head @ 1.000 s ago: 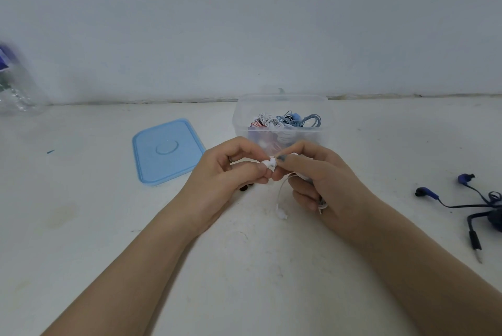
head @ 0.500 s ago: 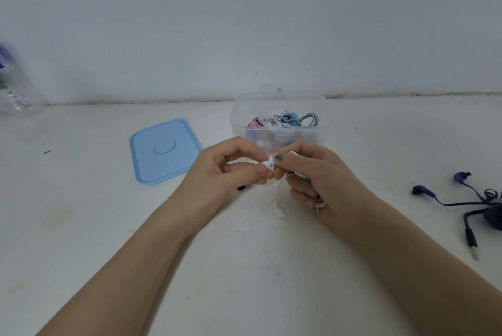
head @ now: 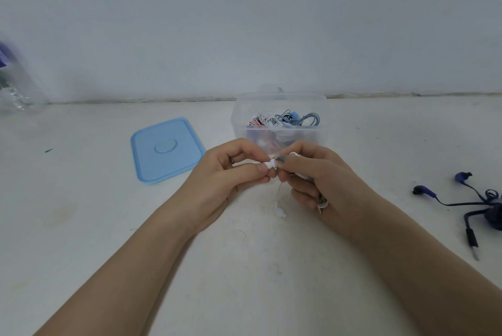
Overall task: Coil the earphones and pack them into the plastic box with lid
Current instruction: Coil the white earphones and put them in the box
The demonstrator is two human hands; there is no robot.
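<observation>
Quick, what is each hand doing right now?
Left hand: closed, pinching one end of the white earphones.
Right hand: closed, gripping the rest of the white earphones.

We can read no text, brand, number or sign anywhere. The blue lid (head: 167, 148), lying on the worktop to the left, bears only a raised plain oval at its middle. The bottle (head: 16, 83) at the far left edge is too blurred to read.

Clear glossy plastic box (head: 281, 121), matt blue plastic lid (head: 166, 149), scuffed matt white table (head: 244, 267)
</observation>
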